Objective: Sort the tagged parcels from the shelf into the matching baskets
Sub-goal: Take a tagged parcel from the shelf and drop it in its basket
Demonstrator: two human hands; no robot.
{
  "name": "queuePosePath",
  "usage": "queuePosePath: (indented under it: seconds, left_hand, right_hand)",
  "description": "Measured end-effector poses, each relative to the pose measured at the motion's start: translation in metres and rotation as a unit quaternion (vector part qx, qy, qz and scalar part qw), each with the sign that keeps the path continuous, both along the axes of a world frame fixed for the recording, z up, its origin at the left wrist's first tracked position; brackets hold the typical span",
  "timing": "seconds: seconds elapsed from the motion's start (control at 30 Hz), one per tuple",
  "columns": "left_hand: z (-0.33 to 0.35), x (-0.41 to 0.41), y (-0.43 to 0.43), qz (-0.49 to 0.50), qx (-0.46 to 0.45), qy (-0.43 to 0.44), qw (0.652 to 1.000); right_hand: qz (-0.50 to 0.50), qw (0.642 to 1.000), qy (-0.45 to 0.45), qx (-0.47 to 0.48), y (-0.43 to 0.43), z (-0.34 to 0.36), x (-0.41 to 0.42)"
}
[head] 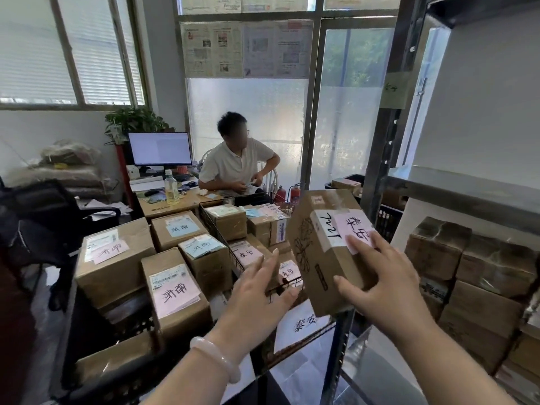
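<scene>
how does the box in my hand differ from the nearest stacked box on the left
The held box is tilted, gripped by the right hand; the stacked box lies flat, untouched. The held box shows a flower drawing; the stacked box's sides look plain. Both are brown cardboard with pink tags.

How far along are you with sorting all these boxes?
Partway. Done: tagged parcels already lie in the wire basket. In hand: the right hand grips a pink-tagged parcel near it, the left hand open alongside. Left: stacked parcels wait on the shelf.
</scene>
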State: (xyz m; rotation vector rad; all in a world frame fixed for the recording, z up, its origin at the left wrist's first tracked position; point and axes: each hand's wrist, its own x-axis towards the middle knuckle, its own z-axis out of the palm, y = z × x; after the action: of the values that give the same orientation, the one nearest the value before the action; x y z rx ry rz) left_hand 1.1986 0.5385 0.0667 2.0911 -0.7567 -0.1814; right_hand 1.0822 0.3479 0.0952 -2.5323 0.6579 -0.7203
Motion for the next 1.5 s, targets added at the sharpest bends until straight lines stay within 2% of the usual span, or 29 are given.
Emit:
queuePosePath:
  seconds: [0.2,0.3,0.43,0.63,0.8,1.2,1.37,1.5]
  left_hand:
    - [0.010,0.072,-0.038,0.040,0.110,-0.081,0.990]
    - [0.010,0.105,-0.059,0.063,0.126,-0.098,0.985]
    - [0.002,0.137,-0.081,0.077,0.147,-0.111,0.980]
    - [-0.013,0.181,-0.106,0.089,0.193,-0.108,0.971]
    - [-0.030,0.206,-0.121,0.095,0.234,-0.096,0.963]
    - [-0.048,0.211,-0.133,0.077,0.254,-0.064,0.962]
    - [-0.040,0.196,-0.128,0.060,0.261,-0.092,0.959]
    - [-0.032,0.173,-0.120,0.043,0.267,-0.116,0.956]
  right_hand:
    - [0.032,0.999,0.017,-0.032,-0.055,0.014,0.102]
    - [0.039,0.996,0.042,-0.069,-0.087,0.007,0.154]
    - [0.058,0.988,0.121,-0.072,-0.123,-0.027,0.215]
    - [0.101,0.964,0.243,-0.030,-0.146,-0.084,0.276]
    - [0.137,0.945,0.294,-0.033,-0.149,-0.109,0.309]
    - [0.182,0.896,0.401,-0.049,-0.152,-0.118,0.315]
    - [0.159,0.912,0.375,-0.059,-0.144,-0.109,0.296]
    - [0.156,0.942,0.289,-0.063,-0.130,-0.097,0.261]
